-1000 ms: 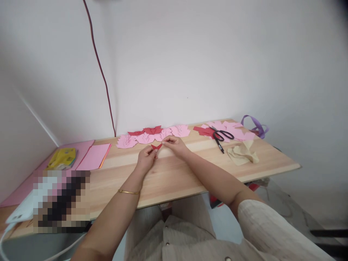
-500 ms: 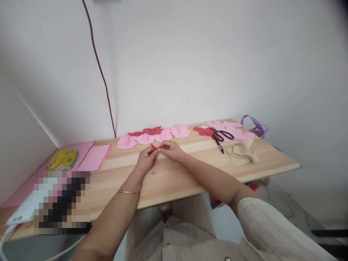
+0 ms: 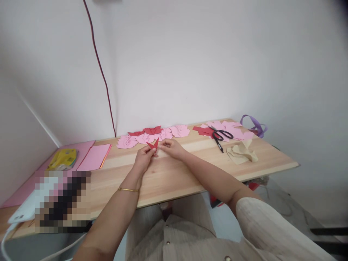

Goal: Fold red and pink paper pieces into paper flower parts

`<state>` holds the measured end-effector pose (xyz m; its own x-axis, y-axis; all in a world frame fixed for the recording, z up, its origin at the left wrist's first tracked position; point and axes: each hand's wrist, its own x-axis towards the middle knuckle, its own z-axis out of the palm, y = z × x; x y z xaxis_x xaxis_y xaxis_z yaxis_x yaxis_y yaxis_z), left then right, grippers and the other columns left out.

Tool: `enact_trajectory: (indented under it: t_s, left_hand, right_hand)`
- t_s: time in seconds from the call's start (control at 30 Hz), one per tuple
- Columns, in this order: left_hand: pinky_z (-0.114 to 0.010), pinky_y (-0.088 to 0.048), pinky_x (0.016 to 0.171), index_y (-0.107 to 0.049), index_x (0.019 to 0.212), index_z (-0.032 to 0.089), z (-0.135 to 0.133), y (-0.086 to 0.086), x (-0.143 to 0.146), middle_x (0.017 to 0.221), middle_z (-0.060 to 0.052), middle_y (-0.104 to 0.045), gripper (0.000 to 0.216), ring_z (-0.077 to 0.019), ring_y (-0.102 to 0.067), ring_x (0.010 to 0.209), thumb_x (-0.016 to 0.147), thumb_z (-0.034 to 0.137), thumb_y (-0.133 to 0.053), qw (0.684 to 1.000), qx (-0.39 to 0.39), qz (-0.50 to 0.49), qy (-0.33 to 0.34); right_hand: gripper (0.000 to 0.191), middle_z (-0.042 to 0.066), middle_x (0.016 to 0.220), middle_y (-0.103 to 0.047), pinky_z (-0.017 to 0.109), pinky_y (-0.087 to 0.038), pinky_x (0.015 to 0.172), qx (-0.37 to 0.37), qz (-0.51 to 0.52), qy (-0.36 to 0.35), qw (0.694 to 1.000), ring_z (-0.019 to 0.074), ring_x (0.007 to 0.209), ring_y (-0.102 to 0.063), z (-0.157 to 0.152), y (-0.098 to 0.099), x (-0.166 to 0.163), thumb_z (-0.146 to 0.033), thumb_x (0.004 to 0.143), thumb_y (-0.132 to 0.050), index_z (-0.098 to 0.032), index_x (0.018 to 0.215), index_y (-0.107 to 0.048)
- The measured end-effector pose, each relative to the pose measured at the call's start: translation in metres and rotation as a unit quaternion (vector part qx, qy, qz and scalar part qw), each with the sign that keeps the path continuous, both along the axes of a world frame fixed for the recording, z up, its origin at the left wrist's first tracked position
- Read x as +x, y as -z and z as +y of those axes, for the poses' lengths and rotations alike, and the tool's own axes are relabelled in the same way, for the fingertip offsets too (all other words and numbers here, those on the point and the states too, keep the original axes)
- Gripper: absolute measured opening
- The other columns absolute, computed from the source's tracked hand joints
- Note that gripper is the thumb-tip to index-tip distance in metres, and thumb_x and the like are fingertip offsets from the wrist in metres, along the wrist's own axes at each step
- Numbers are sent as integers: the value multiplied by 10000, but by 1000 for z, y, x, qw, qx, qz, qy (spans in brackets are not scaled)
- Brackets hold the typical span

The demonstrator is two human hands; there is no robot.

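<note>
Above the middle of the wooden table [image 3: 174, 177], my left hand [image 3: 144, 158] pinches a small folded red paper piece [image 3: 152, 144] whose two points stick up. My right hand [image 3: 170, 148] meets it from the right, fingertips pinched at the same piece. Just behind my hands lies a row of folded pink and red paper pieces [image 3: 152, 135].
Black scissors [image 3: 221, 135] and a pen [image 3: 219, 144] rest on loose pink and red paper at the back right, beside crumpled beige paper [image 3: 241, 152] and a purple ribbon [image 3: 255, 127]. Pink sheets [image 3: 94, 156] and a yellow packet [image 3: 63, 158] lie at the left. A red cable [image 3: 100, 69] runs down the wall.
The red piece has turned from lying flat between my hands to standing with its points up. My hands have drawn slightly closer together.
</note>
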<state>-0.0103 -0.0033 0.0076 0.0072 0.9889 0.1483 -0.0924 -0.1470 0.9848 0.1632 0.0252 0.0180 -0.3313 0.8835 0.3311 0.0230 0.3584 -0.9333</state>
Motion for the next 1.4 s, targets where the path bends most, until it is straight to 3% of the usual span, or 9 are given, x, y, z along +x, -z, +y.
enact_trajectory:
  t_s: [0.1, 0.23, 0.33, 0.47, 0.8, 1.0, 1.13, 1.23, 1.4]
  left_hand:
    - [-253, -477, 623, -668, 791, 154, -3, -4, 2, 686, 1, -632, 257, -109, -555, 595, 629, 330, -763, 999, 15, 1, 29]
    - [-232, -465, 601, -612, 707, 151, -6, -6, 3, 582, 20, -596, 228, -103, -556, 562, 618, 278, -778, 999, 21, 19, 35]
    - [-257, -485, 619, -615, 728, 149, -6, -5, 3, 598, 14, -611, 244, -112, -570, 561, 614, 286, -782, 999, -4, 1, 48]
    - [-275, -494, 627, -606, 701, 153, -4, -2, 3, 597, 10, -613, 232, -113, -568, 560, 655, 329, -750, 997, -25, -57, 54]
    - [-240, -443, 572, -556, 576, 157, -4, -7, 8, 556, 7, -577, 257, -100, -529, 540, 592, 297, -770, 995, -22, -98, 16]
    - [-232, -452, 604, -530, 576, 152, 4, -9, -2, 545, 36, -507, 271, -74, -499, 550, 582, 267, -775, 985, -8, -167, -46]
    - [-231, -471, 627, -596, 737, 159, 5, -13, -9, 596, 45, -517, 263, -62, -498, 559, 629, 324, -769, 977, -9, -205, -51]
    - [-241, -490, 618, -626, 840, 158, 3, -12, -7, 652, 34, -561, 332, -65, -507, 563, 603, 319, -794, 983, -51, -176, -8]
    - [-238, -492, 596, -599, 672, 129, -1, -6, 2, 555, 25, -544, 285, -79, -519, 541, 582, 301, -809, 987, -76, -129, 57]
  right_hand:
    - [339, -30, 644, -542, 238, -376, 597, -20, -3, -37, 999, 95, 593, -477, -5, 6, -11, -488, 719, -652, -165, 727, -549]
    - [349, -35, 621, -526, 234, -374, 594, -42, -10, -41, 998, 95, 584, -474, -6, 4, -8, -501, 738, -632, -165, 727, -537]
    - [347, -28, 619, -521, 233, -368, 603, -12, -37, -60, 997, 94, 592, -456, -5, 3, -3, -497, 789, -573, -160, 709, -555]
    - [342, -29, 617, -499, 227, -338, 581, 46, -61, -29, 997, 93, 587, -413, -5, 5, -3, -476, 819, -537, -161, 686, -554]
    - [322, 29, 799, -634, 267, -424, 724, 49, -15, -121, 991, 149, 758, -554, -6, 10, -11, -464, 810, -556, -151, 818, -632]
    - [339, -8, 672, -521, 245, -367, 617, 24, -49, -95, 994, 115, 637, -446, -12, 5, -16, -483, 769, -587, -146, 754, -609]
    - [331, -25, 632, -458, 239, -328, 586, 8, -50, -72, 996, 98, 591, -394, -12, 5, -14, -469, 765, -590, -150, 683, -553]
    - [326, -29, 621, -470, 231, -325, 578, 12, -53, -31, 998, 91, 580, -393, -10, 7, -11, -456, 767, -595, -149, 671, -544]
    - [325, -4, 678, -581, 232, -389, 621, 12, -50, -55, 997, 105, 632, -482, -4, 8, -10, -459, 732, -644, -142, 703, -576]
